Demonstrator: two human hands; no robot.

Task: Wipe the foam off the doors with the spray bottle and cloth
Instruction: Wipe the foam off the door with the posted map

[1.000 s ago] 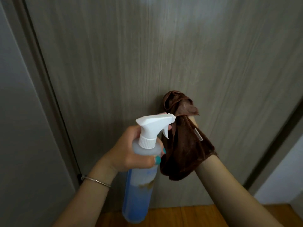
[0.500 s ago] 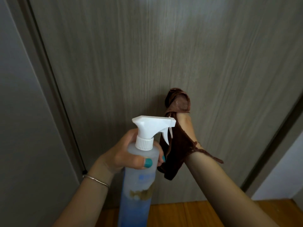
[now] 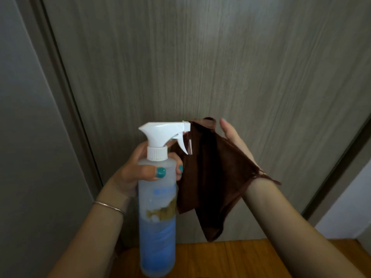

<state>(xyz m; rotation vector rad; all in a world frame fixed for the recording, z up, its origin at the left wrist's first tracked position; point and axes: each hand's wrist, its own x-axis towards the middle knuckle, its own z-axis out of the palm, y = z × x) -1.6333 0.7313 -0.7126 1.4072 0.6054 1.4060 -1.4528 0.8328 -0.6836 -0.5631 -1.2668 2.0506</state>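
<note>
A grey wood-grain door (image 3: 241, 67) fills the view, and I see no foam on it. My left hand (image 3: 138, 169) grips the neck of a translucent spray bottle (image 3: 157, 227) holding blue liquid. Its white trigger head points right, at the cloth. My right hand (image 3: 234, 141) is raised in front of the door with its fingers straight and the palm turned towards me. A brown cloth (image 3: 210, 177) lies draped over that palm and hangs down past the wrist. The thumb is hidden by the cloth.
A dark door frame (image 3: 60, 97) runs down the left beside a grey wall (image 3: 20, 137). Another frame edge slants at the right, next to a white wall (image 3: 345, 207). Wooden floor (image 3: 241, 257) lies below.
My right hand has come off the door and turned palm up, and the bunched cloth has spread out over it. The spray bottle has risen slightly.
</note>
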